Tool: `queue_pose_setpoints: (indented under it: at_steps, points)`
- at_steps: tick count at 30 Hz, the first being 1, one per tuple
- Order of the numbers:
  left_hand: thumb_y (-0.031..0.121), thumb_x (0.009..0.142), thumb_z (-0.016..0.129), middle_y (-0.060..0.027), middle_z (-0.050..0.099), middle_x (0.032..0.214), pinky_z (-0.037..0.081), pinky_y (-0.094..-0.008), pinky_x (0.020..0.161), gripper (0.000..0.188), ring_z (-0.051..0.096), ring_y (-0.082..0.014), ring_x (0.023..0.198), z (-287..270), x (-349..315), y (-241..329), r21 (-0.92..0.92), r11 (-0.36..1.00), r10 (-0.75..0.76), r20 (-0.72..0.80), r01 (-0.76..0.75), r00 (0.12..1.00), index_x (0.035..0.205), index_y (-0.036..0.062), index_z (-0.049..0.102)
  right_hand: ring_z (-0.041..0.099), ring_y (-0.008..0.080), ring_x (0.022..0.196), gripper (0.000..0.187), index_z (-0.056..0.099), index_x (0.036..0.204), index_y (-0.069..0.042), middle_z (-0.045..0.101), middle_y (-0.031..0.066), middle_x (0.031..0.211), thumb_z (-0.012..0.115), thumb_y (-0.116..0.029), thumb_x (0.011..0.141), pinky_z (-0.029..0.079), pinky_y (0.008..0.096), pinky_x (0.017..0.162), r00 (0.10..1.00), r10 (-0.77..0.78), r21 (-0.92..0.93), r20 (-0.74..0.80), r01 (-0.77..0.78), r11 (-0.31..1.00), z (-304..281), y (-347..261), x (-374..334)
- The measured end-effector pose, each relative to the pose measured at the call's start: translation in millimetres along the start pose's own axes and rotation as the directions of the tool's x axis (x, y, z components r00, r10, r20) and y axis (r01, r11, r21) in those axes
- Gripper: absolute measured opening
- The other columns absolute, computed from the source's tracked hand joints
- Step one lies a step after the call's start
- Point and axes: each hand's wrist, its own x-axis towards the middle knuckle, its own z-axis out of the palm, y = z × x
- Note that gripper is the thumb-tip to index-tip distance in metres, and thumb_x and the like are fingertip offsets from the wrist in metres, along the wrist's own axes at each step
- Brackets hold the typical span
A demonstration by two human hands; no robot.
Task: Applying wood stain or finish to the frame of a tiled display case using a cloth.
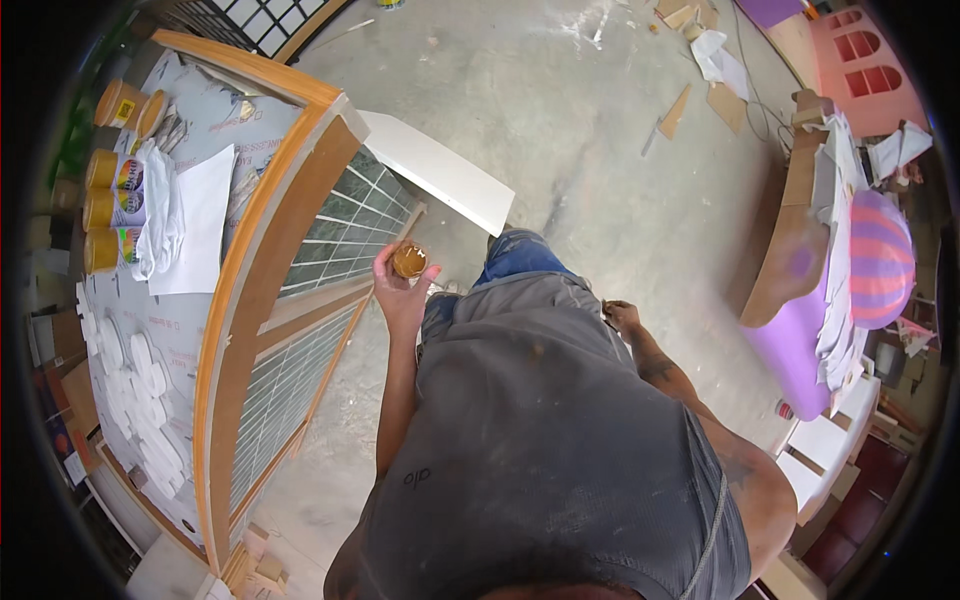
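My left hand (402,290) is raised beside the wood-edged unit on the left. Its thumb and fingers curl round a small round cup (409,260) with an amber-brown inside and some whitish bits at the rim. My right hand (622,316) hangs low by my right thigh, its fingers curled in. A dark spot shows at those fingertips, too small to name. Near my left hand, a long white board (437,172) juts out from the unit's corner over the floor.
The unit's orange wooden edge (222,290) runs along my left. On its top are several yellow cans (100,210), a white cloth (160,225), a white sheet (205,225) and white cut-out pieces (130,390). Cardboard, purple pieces and a striped balloon shape (880,260) stand right.
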Motion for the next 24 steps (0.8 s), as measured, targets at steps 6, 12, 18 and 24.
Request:
queue_pose_setpoints:
  at_steps: [6,12,18,24]
  points:
    - [-0.009,0.071,0.085,-0.0148,0.056,0.132,0.047,-0.0346,0.105,0.078,0.056,-0.0227,0.123,-13,-8,1,-0.012,1.000,0.026,-0.036,-0.026,0.999,0.135,0.0030,0.043,0.063,0.0158,0.065,0.027,0.069,0.108,-0.004,0.066,0.0019,0.078,0.068,-0.027,0.093,0.050,0.0317,0.057,0.999,-0.022,0.030,0.043,0.020,0.999,5,9,10]
    - [-0.009,0.071,0.085,-0.0143,0.056,0.132,0.046,-0.0345,0.105,0.077,0.056,-0.0216,0.122,-22,-11,1,-0.027,0.997,0.064,-0.066,-0.066,0.996,0.135,0.0025,0.043,0.064,0.0155,0.064,0.026,0.069,0.107,-0.004,0.066,0.0022,0.077,0.067,-0.026,0.094,0.050,0.0317,0.057,0.999,-0.016,-0.058,0.037,0.018,0.998,15,-25,0]
    - [-0.007,0.069,0.087,-0.0135,0.057,0.131,0.047,-0.0352,0.104,0.077,0.057,-0.0216,0.120,-21,-3,2,0.012,0.999,0.052,-0.052,-0.052,0.997,0.134,0.0033,0.045,0.064,0.0154,0.065,0.025,0.068,0.107,-0.005,0.065,0.0013,0.076,0.066,-0.026,0.094,0.048,0.0300,0.057,0.998,-0.035,-0.125,0.049,0.041,0.991,24,-60,-15]
    - [-0.002,0.069,0.088,-0.0099,0.059,0.129,0.049,-0.0332,0.102,0.072,0.059,-0.0186,0.119,22,23,-2,0.013,0.999,0.036,0.173,-0.039,0.984,0.130,0.0038,0.051,0.063,0.0156,0.066,0.026,0.068,0.108,-0.005,0.066,0.0020,0.078,0.066,-0.026,0.093,0.048,0.0324,0.059,0.993,-0.061,-0.172,0.100,0.077,0.982,14,-67,-20]
